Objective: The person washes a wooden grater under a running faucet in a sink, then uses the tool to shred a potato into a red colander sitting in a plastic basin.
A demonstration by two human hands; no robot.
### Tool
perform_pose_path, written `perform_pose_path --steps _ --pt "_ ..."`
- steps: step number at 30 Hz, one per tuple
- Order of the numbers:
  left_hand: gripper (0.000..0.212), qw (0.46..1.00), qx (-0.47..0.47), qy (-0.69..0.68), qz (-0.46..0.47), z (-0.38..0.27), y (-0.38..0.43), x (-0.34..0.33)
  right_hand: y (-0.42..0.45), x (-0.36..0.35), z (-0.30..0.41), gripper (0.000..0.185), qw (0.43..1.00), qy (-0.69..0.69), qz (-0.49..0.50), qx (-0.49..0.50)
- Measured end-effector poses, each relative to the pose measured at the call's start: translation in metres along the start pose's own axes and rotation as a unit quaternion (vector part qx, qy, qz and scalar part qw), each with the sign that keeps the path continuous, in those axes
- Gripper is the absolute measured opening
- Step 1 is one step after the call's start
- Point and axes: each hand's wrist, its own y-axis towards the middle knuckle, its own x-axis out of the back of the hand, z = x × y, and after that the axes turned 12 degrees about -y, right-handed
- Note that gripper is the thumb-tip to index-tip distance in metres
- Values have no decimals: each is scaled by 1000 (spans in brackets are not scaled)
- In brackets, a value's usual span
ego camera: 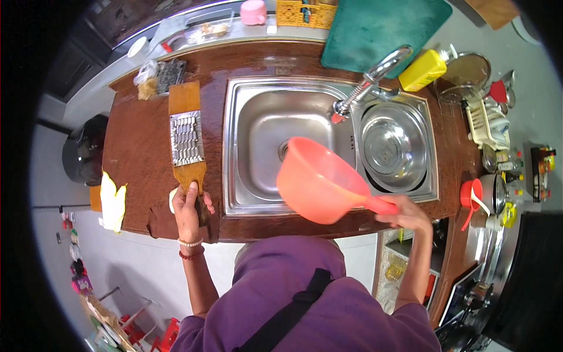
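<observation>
My left hand grips the lower handle of a wooden grater with a raised metal grating plate. The grater lies along the counter left of the sink, and a pale object, partly hidden, shows beside my hand. In my right hand is the handle of an orange-pink plastic dipper. The dipper is tilted above the front right part of the stainless steel sink basin. Its inside shows only in part. At the right, a metal bowl sits in the smaller basin.
The faucet arches over the sink's back right. Behind it lean a green cutting board and a yellow bottle. Scouring pads lie at the back left, a yellowish-white item at the left edge. A dish rack stands right.
</observation>
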Motion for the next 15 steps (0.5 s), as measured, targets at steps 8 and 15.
perform_pose_path --steps 8,15 --pt "20 993 -65 -64 -74 -5 -29 56 164 -119 13 45 940 -251 -228 41" --pt "17 977 -87 -97 -168 1 -47 99 239 -190 20 46 961 50 -270 30"
